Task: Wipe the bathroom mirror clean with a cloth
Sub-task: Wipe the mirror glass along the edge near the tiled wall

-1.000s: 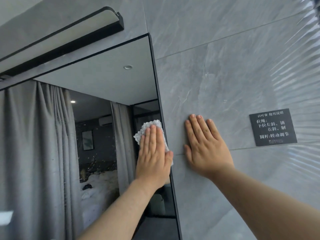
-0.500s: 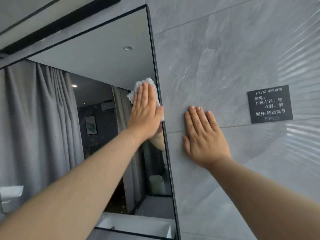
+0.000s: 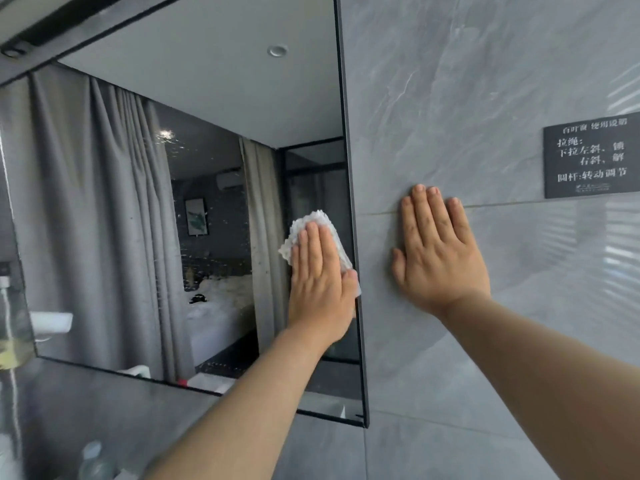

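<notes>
Two hands up on the wall: one on the glass, one on the tile, and here is how it stands.
Wall: grey marbled tile wall [image 3: 450,98] fills the 3 o'clock half of the view, a grout line running across it under the right fingertips.
Mirror: big dark-framed mirror [image 3: 207,98] takes the 9 o'clock half; it reflects grey curtains, a ceiling and a bed, and specks dot the glass near its middle.
Right hand: right hand [image 3: 438,251] lies flat on the tile just at 3 o'clock of the mirror's edge, fingers straight and slightly spread, holding nothing.
Left hand: left hand [image 3: 320,282] presses flat on the glass right by the mirror's 3 o'clock edge, fingers straight and close together on the cloth.
Sign: black sign [image 3: 592,157] with white lettering sits on the wall at 2 o'clock of the right hand, well apart from it.
Cloth: white cloth [image 3: 304,223] is pinned against the mirror under the left fingers, its crumpled edge poking out at 12 o'clock and 9 o'clock of them, touching the frame edge.
</notes>
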Motion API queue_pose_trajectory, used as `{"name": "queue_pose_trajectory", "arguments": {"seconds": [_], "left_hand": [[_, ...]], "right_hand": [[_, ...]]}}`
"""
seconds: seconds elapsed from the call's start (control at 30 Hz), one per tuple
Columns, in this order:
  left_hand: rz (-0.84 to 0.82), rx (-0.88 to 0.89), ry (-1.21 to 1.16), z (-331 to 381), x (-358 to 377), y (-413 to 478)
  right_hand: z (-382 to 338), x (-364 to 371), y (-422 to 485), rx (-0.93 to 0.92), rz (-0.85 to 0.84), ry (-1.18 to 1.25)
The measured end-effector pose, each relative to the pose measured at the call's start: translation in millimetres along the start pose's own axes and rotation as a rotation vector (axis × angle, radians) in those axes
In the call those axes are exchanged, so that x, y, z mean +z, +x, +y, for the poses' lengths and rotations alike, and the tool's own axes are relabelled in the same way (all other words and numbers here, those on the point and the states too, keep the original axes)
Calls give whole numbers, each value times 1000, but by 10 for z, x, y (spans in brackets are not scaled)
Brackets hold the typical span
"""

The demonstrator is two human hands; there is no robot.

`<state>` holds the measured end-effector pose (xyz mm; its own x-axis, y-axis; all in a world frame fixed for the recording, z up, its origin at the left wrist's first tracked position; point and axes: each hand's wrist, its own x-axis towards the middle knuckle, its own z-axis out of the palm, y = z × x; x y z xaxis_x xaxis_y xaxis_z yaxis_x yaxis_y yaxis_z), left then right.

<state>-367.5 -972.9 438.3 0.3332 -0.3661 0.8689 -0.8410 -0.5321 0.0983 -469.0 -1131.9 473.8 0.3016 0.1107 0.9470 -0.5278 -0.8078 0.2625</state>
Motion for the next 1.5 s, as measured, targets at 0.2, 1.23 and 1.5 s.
{"name": "queue_pose_trajectory", "arguments": {"seconds": [0.2, 1.23, 1.5], "left_hand": [[-80, -150, -54, 168, 334, -693], [50, -238, -14, 160, 265, -349], [81, -404, -147, 416, 570, -803]], "right_hand": [[-12, -8, -8, 9, 1, 10], [-21, -25, -1, 12, -7, -5], [-11, -36, 4, 8, 3, -6]]}}
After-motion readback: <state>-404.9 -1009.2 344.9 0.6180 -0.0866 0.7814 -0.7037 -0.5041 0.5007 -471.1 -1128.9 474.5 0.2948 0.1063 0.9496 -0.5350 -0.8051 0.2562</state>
